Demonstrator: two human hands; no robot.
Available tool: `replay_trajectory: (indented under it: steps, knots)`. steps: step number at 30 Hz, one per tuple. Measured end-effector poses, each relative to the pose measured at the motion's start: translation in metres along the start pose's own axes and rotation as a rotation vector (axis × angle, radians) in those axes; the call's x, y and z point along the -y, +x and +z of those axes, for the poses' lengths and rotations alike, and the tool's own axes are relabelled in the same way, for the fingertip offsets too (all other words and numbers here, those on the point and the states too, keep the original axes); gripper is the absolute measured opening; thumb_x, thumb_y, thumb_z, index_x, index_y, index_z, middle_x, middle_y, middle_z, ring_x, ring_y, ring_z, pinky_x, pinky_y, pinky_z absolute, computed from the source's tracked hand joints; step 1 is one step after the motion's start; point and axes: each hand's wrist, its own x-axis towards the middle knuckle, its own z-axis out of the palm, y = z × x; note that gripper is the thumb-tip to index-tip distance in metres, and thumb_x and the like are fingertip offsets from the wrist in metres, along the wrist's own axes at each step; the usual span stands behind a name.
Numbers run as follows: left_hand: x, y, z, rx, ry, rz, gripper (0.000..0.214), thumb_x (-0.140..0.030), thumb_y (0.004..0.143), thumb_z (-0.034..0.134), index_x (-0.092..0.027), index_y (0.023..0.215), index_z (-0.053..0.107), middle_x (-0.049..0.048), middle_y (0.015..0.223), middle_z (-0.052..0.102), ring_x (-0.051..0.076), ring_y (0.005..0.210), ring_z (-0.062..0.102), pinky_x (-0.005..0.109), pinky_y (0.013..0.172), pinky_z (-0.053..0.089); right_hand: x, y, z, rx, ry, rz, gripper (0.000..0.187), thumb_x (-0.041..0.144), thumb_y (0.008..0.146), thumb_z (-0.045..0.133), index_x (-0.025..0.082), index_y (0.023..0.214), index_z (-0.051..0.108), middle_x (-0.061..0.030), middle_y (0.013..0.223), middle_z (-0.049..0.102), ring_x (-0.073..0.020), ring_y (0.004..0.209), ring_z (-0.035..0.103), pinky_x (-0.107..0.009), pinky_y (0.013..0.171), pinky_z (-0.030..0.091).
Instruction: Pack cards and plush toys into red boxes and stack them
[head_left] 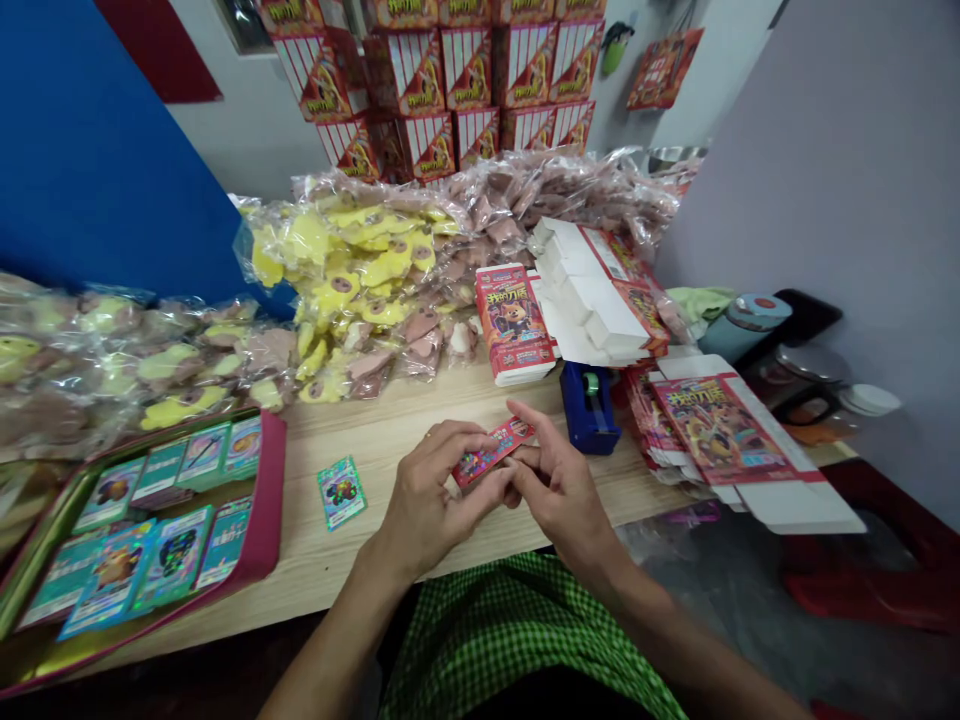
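Observation:
Both hands hold a small red printed box (493, 450) above the front of the wooden table. My left hand (433, 500) grips its left end between thumb and fingers. My right hand (559, 482) closes on the right end, index finger stretched along the top and the other fingers curled below; the underside of the box is hidden. A shiny teal card (343, 493) lies face up on the table, left of my left hand. Beyond the hands stands a stack of flat red cartons (517, 320). The blue tape dispenser (590, 425) sits close to my right hand.
A pink-edged tray (271, 470) of card stacks stands at left. Bagged yellow and brown plush pieces (360, 270) heap along the back. Unfolded red-and-white cartons (720, 425) overhang the right edge, near a flask (750, 320). Red display boxes (420, 85) are piled behind.

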Motion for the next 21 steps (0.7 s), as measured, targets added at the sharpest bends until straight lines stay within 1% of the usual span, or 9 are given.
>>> replay_trajectory:
  steps: [2,5,8,10,13,15,17,19,21]
  knots:
    - [-0.003,0.01,-0.003,0.041,-0.006,-0.097,0.009,-0.027,0.091,0.072,-0.019,0.095,0.071,0.0056,0.093,0.074,0.019,0.086,0.07,0.032,0.077,0.057,-0.005,-0.002,0.001,-0.015,-0.014,-0.014,0.063,0.029,0.09,0.06,0.015,0.148,0.04,0.0058,0.063,0.062,-0.015,0.057,0.061,-0.027,0.054,0.049]
    - [-0.011,0.022,-0.004,0.166,0.031,-0.189,0.01,-0.025,0.092,0.069,-0.02,0.084,0.066,0.0001,0.077,0.07,0.016,0.072,0.065,0.029,0.07,0.053,-0.008,-0.003,0.002,-0.019,0.001,-0.028,0.068,0.03,0.092,0.059,0.016,0.153,0.034,0.0036,0.067,0.065,-0.0168,0.059,0.064,-0.029,0.055,0.052]
    - [-0.018,0.028,-0.004,0.238,0.16,-0.143,0.0,-0.02,0.093,0.065,-0.02,0.093,0.064,0.0016,0.082,0.07,0.017,0.074,0.066,0.029,0.069,0.052,-0.008,-0.006,-0.004,0.008,0.04,0.035,0.085,0.028,0.087,0.062,0.016,0.159,0.019,0.0029,0.069,0.068,-0.0181,0.058,0.066,-0.031,0.055,0.055]
    - [-0.015,0.028,-0.007,0.204,0.222,-0.136,0.012,-0.02,0.092,0.064,-0.02,0.104,0.063,0.0032,0.087,0.071,0.019,0.076,0.066,0.03,0.068,0.051,-0.01,-0.008,-0.014,0.016,0.014,0.12,0.092,0.031,0.083,0.065,0.014,0.159,0.016,0.0005,0.074,0.072,-0.0189,0.057,0.067,-0.031,0.053,0.055]
    - [0.005,0.019,-0.023,-0.01,0.109,-0.317,0.026,-0.025,0.09,0.067,-0.02,0.114,0.059,-0.0004,0.078,0.067,0.015,0.064,0.061,0.026,0.059,0.046,-0.019,-0.008,-0.037,-0.063,-0.127,0.143,0.083,0.041,0.081,0.067,0.012,0.151,0.033,-0.0055,0.082,0.075,-0.0206,0.059,0.067,-0.033,0.054,0.056]
    - [0.021,0.009,-0.039,-0.205,-0.11,-0.493,0.035,-0.031,0.087,0.07,-0.018,0.116,0.054,-0.0038,0.07,0.064,0.011,0.057,0.057,0.023,0.054,0.041,-0.027,-0.006,-0.055,-0.156,-0.273,0.078,0.069,0.046,0.081,0.065,0.013,0.139,0.047,-0.0082,0.086,0.076,-0.0227,0.065,0.068,-0.036,0.06,0.056]
    - [0.031,-0.003,-0.054,-0.371,-0.336,-0.62,0.048,-0.038,0.082,0.076,-0.017,0.117,0.051,-0.0058,0.067,0.063,0.01,0.056,0.056,0.021,0.055,0.041,-0.035,-0.002,-0.073,-0.22,-0.424,0.01,0.057,0.048,0.083,0.063,0.016,0.13,0.055,-0.0102,0.092,0.076,-0.0263,0.076,0.07,-0.039,0.065,0.056]
    - [0.03,-0.016,-0.065,-0.513,-0.469,-0.704,0.062,-0.042,0.074,0.084,-0.016,0.119,0.05,-0.0083,0.063,0.061,0.008,0.054,0.055,0.02,0.055,0.041,-0.039,0.0,-0.087,-0.249,-0.565,-0.037,0.051,0.049,0.085,0.059,0.02,0.127,0.058,-0.0117,0.1,0.076,-0.0303,0.086,0.071,-0.041,0.068,0.055]
    - [0.015,-0.028,-0.073,-0.629,-0.552,-0.766,0.073,-0.041,0.067,0.089,-0.016,0.123,0.05,-0.0091,0.064,0.06,0.008,0.052,0.054,0.02,0.054,0.042,-0.039,0.004,-0.095,-0.226,-0.672,-0.097,0.048,0.051,0.089,0.057,0.025,0.129,0.06,-0.0122,0.108,0.075,-0.0322,0.091,0.071,-0.042,0.068,0.055]
